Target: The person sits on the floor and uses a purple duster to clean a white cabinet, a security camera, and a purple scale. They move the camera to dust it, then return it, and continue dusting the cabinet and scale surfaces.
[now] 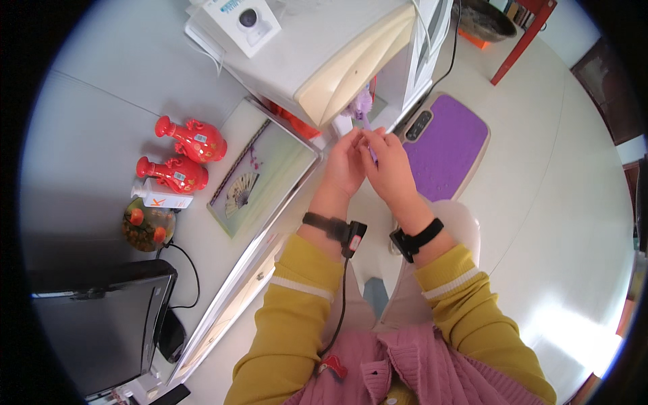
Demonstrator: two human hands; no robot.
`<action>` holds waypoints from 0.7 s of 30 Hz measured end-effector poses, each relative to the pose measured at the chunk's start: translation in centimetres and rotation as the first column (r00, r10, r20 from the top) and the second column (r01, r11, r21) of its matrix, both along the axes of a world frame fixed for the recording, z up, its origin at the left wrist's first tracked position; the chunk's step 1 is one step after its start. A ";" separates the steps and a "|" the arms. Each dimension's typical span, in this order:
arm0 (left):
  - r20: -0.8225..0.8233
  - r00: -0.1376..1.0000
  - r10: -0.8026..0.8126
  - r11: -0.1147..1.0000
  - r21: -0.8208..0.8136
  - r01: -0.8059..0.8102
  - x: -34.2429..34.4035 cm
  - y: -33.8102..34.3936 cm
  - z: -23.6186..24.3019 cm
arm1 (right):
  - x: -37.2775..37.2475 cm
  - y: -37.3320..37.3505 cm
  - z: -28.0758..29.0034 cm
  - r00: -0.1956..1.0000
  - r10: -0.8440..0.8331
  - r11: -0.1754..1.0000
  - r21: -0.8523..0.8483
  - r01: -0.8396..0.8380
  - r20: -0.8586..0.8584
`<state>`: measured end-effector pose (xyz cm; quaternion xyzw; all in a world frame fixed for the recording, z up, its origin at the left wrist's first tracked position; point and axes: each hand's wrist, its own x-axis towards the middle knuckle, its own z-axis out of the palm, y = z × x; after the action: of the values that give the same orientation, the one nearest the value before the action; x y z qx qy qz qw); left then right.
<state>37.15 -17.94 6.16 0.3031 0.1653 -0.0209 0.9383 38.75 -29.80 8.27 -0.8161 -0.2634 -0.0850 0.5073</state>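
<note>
Both my hands meet in front of a white cabinet, around a purple duster [361, 106] with a fluffy head. My left hand [345, 167] is closed at the handle, its fingers curled inward. My right hand [393, 169] is closed on the same handle, and a short piece of purple shows between the two palms. The duster's head points away from me, beside the cabinet's cream curved panel [358, 64], which partly hides it. My fingertips overlap, so the exact grip of each hand is hard to see.
A purple-topped scale [451, 145] lies on the floor at right, near a black cable. On the white surface at left stand red vases [179, 174], a white bottle [162, 196], a decorated round plate [145, 226] and a black monitor [101, 327]. A white box [243, 23] sits on the cabinet.
</note>
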 end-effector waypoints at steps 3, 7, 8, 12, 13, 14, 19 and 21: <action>0.022 1.000 -0.001 1.000 -0.015 0.002 0.0 -0.2 0.3 | -0.7 -0.7 1.4 1.000 -0.002 1.000 0.006 0.002 0.029; -0.045 0.992 -0.116 0.993 0.008 0.116 -0.2 0.3 -0.4 | -1.0 -2.2 2.8 1.000 -0.013 1.000 -0.015 0.012 -0.028; -0.041 0.986 -0.159 0.987 0.026 0.160 -0.3 0.2 -0.5 | -1.0 -2.8 3.2 0.999 -0.028 0.999 -0.023 0.027 -0.020; 0.023 0.962 -0.271 0.960 0.085 0.268 -0.7 0.0 0.2 | -1.3 -5.5 5.4 0.987 -0.142 0.989 0.034 0.144 -0.070; 0.013 0.966 -0.259 0.960 0.117 0.256 -0.8 -0.1 0.6 | -1.6 -6.3 6.2 0.979 -0.177 0.980 0.070 0.185 -0.103; 0.045 0.966 -0.254 0.959 0.142 0.245 -0.9 -0.3 1.0 | -2.0 -7.1 7.0 0.972 -0.219 0.967 0.114 0.228 -0.087; 0.136 0.963 -0.232 0.967 0.137 0.214 -0.8 -0.3 2.5 | -3.6 -10.4 11.4 0.971 -0.240 0.889 0.406 0.214 0.013; 0.164 0.963 -0.212 0.973 0.124 0.194 -1.0 -0.2 2.7 | -4.0 -10.3 12.4 0.997 -0.044 0.836 0.544 0.075 -0.070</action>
<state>36.16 -18.14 8.89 0.3688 0.0506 -0.0813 0.9246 34.74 -40.14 20.63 -0.6478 -0.1888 -0.1499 0.7227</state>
